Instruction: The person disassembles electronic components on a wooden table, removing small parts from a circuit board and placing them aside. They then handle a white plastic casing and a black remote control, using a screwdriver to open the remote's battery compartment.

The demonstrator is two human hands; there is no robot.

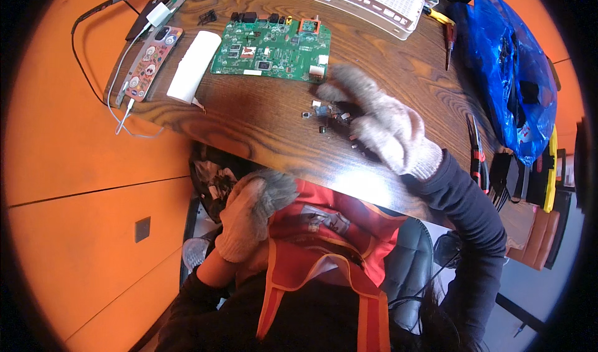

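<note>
My right hand [386, 121], in a whitish knit glove with grey fingertips, rests over the table with its fingers apart. Between and beside them lies a scatter of small electronic parts [322, 111], partly hidden by the glove. My left hand [254, 209], gloved the same way, is low at the table's front edge, beside my red apron [311, 221]. Its fingers are together and slightly bent, and nothing shows in them. Beyond the parts, a green circuit board [283, 50] lies flat on the wooden table [261, 115].
A white roll [194, 68] and a phone in a patterned case [149, 65] with a cable lie left. Pliers [477, 159], a screwdriver [450, 43] and a blue plastic bag [507, 71] are right. A white perforated housing [370, 6] stands behind. A bin with scraps [215, 180] sits below the edge.
</note>
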